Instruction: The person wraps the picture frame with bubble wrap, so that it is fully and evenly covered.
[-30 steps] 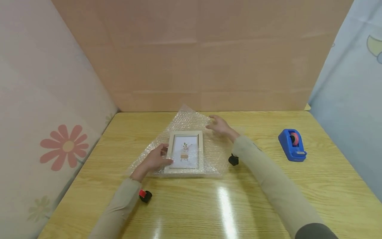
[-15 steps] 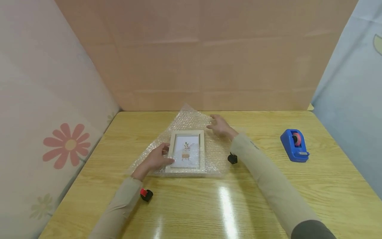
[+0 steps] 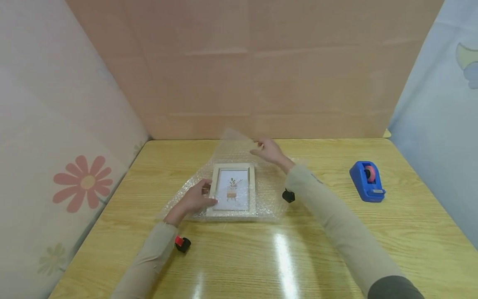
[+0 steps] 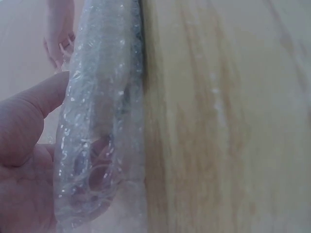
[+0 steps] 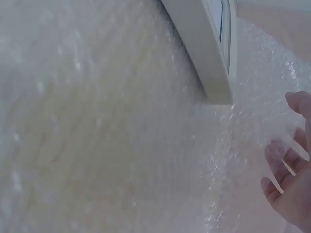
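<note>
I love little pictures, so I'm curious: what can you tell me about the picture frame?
The picture frame is rectangular, with a pale cream border that looks like painted wood and a stepped inner lip around a white print of a potted plant. It lies face up on bubble wrap, a short side toward the person, with wrap folded over its near end. The left hand holds its left side.

Blue tape dispenser (image 3: 363, 190), pink roll (image 3: 371, 172) seated in it, sits on right part of wood-grain table (image 3: 414, 232). Long glare streak (image 3: 284, 265) runs toward the table's front. Brown creased backdrop (image 3: 250, 83) stands behind. Left wall (image 3: 56, 104) is pale, has big pink-red flower (image 3: 87, 182), small faded flower (image 3: 52, 259) below. Right wall (image 3: 440, 137) is pale blue, yellow motif (image 3: 465, 57) partly in view.
</note>
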A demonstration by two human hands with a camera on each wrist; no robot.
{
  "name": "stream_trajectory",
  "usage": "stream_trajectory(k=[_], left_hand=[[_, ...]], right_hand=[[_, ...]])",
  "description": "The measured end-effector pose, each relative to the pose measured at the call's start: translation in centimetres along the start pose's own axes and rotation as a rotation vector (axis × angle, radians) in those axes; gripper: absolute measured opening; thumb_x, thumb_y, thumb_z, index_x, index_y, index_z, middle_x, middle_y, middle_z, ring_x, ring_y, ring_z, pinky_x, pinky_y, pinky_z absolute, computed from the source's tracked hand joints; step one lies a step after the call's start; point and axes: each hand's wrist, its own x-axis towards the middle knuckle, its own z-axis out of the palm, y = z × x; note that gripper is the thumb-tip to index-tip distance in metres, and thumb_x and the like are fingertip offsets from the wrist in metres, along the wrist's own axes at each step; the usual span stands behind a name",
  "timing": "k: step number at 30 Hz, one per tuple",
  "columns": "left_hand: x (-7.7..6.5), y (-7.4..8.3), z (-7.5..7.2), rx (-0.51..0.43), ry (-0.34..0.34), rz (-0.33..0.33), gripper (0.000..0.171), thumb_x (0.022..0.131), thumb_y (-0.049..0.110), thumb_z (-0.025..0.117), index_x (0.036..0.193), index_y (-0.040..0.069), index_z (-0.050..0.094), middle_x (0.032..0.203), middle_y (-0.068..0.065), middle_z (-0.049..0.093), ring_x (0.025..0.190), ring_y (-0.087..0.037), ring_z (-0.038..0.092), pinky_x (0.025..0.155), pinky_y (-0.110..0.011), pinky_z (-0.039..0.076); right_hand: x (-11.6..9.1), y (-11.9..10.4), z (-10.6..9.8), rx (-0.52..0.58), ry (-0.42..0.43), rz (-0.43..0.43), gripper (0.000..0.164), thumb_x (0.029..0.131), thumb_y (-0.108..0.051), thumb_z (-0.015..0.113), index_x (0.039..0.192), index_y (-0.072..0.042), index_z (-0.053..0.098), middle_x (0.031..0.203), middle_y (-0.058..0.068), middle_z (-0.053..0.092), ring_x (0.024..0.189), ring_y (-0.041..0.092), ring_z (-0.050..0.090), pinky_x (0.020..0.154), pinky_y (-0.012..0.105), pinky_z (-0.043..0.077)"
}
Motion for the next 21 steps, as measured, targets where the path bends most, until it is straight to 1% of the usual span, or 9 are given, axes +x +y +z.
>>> stream_trajectory(k=[2,5,9,13,16,21], left_hand=[[0.0,-0.1,0.0,0.005,0.001,0.0,0.07,0.074,0.017,0.074,0.133,0.005,0.038,0.125,-0.014,0.05,0.116,-0.032,0.046,0.095,-0.045,0.041],[0.1,-0.2,0.0,0.006,0.005,0.0,0.07,0.074,0.017,0.074,0.133,0.005,0.038,0.125,-0.014,0.05,0.115,-0.032,0.046,0.095,-0.045,0.041],[0.1,-0.3,0.0,0.004,0.01,0.002,0.07,0.074,0.017,0.075,0.133,0.005,0.039,0.124,-0.014,0.051,0.115,-0.032,0.047,0.095,-0.045,0.041],[0.2,-0.3,0.0,0.005,0.01,-0.001,0.07,0.074,0.017,0.075,0.133,0.005,0.039,0.125,-0.014,0.051,0.115,-0.032,0.047,0.095,-0.044,0.041],[0.3,-0.4,0.0,0.01,0.014,-0.001,0.069,0.075,0.017,0.075,0.132,0.005,0.039,0.125,-0.014,0.051,0.115,-0.031,0.047,0.095,-0.043,0.041],[0.4,-0.3,0.1,0.002,0.02,0.006,0.067,0.074,0.016,0.074,0.131,0.005,0.041,0.124,-0.013,0.052,0.114,-0.031,0.048,0.094,-0.043,0.042]], right_hand=[[0.0,-0.7,0.2,0.003,-0.026,-0.023,0.05,0.085,-0.025,0.063,0.128,-0.004,0.05,0.114,0.014,0.054,0.086,0.023,0.052,0.071,0.035,0.046],[0.1,-1.5,0.7,0.011,-0.037,-0.068,0.047,0.086,-0.023,0.061,0.126,-0.002,0.051,0.118,0.015,0.055,0.094,0.025,0.053,0.08,0.038,0.046],[0.4,-2.4,1.4,0.034,0.024,-0.153,0.037,0.088,-0.019,0.059,0.121,-0.001,0.056,0.114,0.014,0.06,0.1,0.025,0.055,0.089,0.04,0.043],[0.6,-3.4,2.0,0.088,0.093,-0.233,0.03,0.088,-0.017,0.06,0.114,-0.001,0.061,0.106,0.015,0.064,0.097,0.025,0.058,0.091,0.042,0.042],[0.6,-4.2,2.3,0.124,0.108,-0.245,0.027,0.087,-0.017,0.061,0.108,-0.001,0.064,0.103,0.015,0.065,0.093,0.024,0.059,0.089,0.041,0.044],[0.3,-5.0,2.6,0.121,0.116,-0.211,0.02,0.088,-0.016,0.06,0.099,-0.001,0.068,0.098,0.011,0.065,0.09,0.022,0.058,0.085,0.037,0.046]])
